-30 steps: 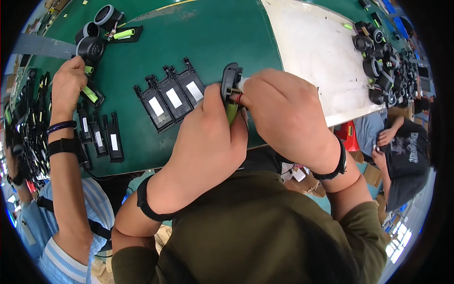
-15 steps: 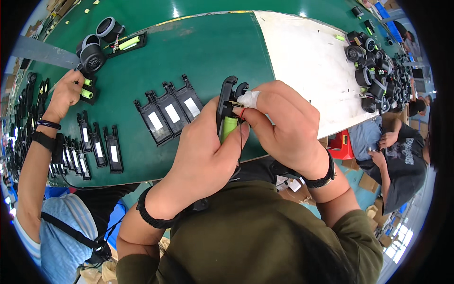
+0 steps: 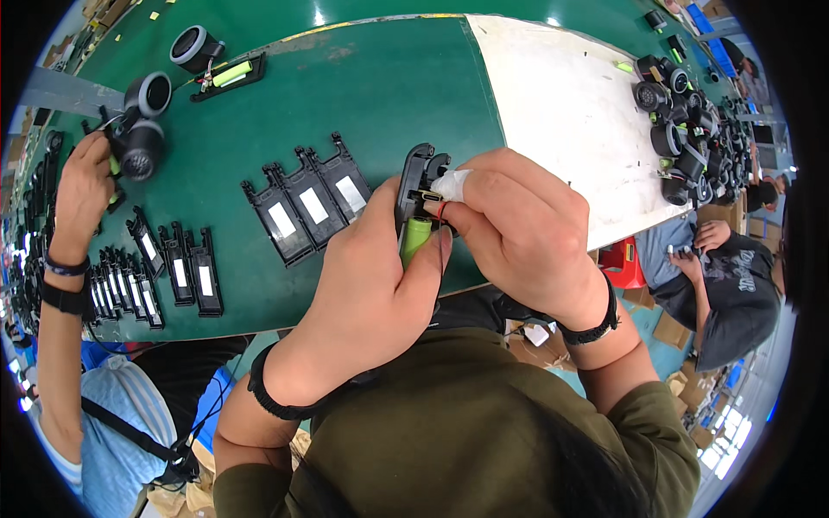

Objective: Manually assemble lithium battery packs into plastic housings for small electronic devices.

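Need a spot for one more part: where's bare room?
Green bench beyond the three central black panels, left of the white sheet; also the sheet's middle, nearly bare. Crowded: far-right parts pile, left-side panel rows.

Bright, fairly even light fills the scene, leaving small white glare spots [image 3: 319,15] on the far green surface [image 3: 259,15] and burnt-out white patches [image 3: 734,432] at the lower right rim. The middle is reasonably crisp — though the olive shirt [image 3: 466,414] sinks into soft shadow toward the bottom — while the fisheye edges bend, crowd and soften everything before dropping into black corners.
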A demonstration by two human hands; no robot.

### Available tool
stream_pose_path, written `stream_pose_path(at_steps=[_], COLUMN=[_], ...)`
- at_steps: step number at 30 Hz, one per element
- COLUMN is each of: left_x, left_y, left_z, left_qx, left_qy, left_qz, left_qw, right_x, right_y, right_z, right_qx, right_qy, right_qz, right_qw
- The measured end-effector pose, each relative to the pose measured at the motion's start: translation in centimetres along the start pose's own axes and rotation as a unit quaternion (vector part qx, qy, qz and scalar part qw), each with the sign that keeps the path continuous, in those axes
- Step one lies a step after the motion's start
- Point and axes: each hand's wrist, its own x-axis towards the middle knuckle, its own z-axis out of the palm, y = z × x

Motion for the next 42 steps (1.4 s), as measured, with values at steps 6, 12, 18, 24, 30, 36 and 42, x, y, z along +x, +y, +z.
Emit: stream_pose_path(at_steps=[6, 12, 18, 24, 30, 36, 42], left_x=[-0.1, 0.1, -0.6, -0.6, 0.2, 0.2, 0.1], left_y=[-0.4, 0.7, -0.2, -0.4, 0.0, 0.2, -0.1], left_z=[0.2, -0.6, 0.4, 0.4, -0.1, -0.7, -1.0], left_qx=[0.139, 0.07, 0.198, 0.201, 0.021, -0.131, -0.272], left_qy=[0.042, -0.038, 0.03, 0.012, -0.031, -0.074, -0.085], left_qz=[0.101, 0.002, 0.122, 0.121, -0.021, -0.118, -0.112], left_qw=[0.984, 0.997, 0.972, 0.972, 0.999, 0.982, 0.952], right_x=[-0.3, -0.9, -0.7, -0.3, 0.1, 0.0, -0.9], right_y=[-0.4, -0.7, -1.2, -0.5, 0.7, 1.7, 1.8], right_z=[0.4, 0.5, 0.0, 0.2, -0.3, -0.2, 0.3], right_qx=[-0.027, -0.064, -0.079, -0.048, 0.026, 0.128, 0.289], right_qy=[0.005, 0.013, -0.024, -0.03, -0.022, -0.07, -0.001], right_qz=[0.01, -0.004, 0.008, -0.015, 0.038, 0.147, 0.25], right_qw=[1.0, 0.998, 0.997, 0.998, 0.999, 0.978, 0.924])
